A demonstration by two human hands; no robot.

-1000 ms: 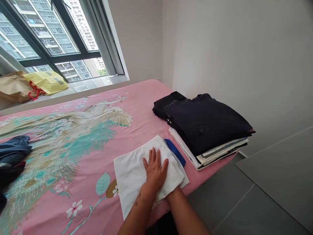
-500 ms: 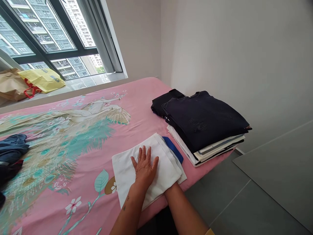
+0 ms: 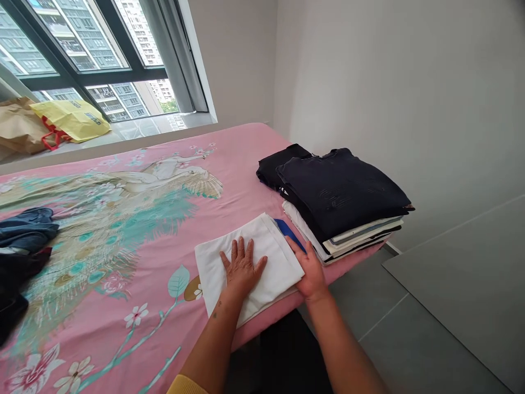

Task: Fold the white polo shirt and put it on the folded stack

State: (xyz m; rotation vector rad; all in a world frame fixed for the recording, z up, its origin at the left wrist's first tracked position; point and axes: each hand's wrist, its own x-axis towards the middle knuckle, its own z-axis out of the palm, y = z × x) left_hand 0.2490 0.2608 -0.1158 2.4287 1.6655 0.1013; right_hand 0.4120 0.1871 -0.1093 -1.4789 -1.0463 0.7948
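A folded white garment (image 3: 262, 246) with a blue collar edge (image 3: 289, 231) lies near the bed's front right edge. My left hand (image 3: 241, 266) rests flat on top of it, fingers spread. Against the garment's right side my right hand (image 3: 310, 269) lies with its fingers stretched out along the fold, touching the cloth. Just right of it stands a stack of folded clothes (image 3: 340, 197) with a dark navy shirt on top and white ones below.
The bed has a pink sheet (image 3: 123, 230) with a peacock print. Unfolded dark clothes (image 3: 22, 246) lie at the left. Yellow and brown bags (image 3: 61, 120) sit on the window sill. A grey tiled floor (image 3: 430, 328) and a white wall are to the right.
My right hand has come out from under the white garment and now lies against its right edge. My left hand slid slightly left on top. The view shifted a little.
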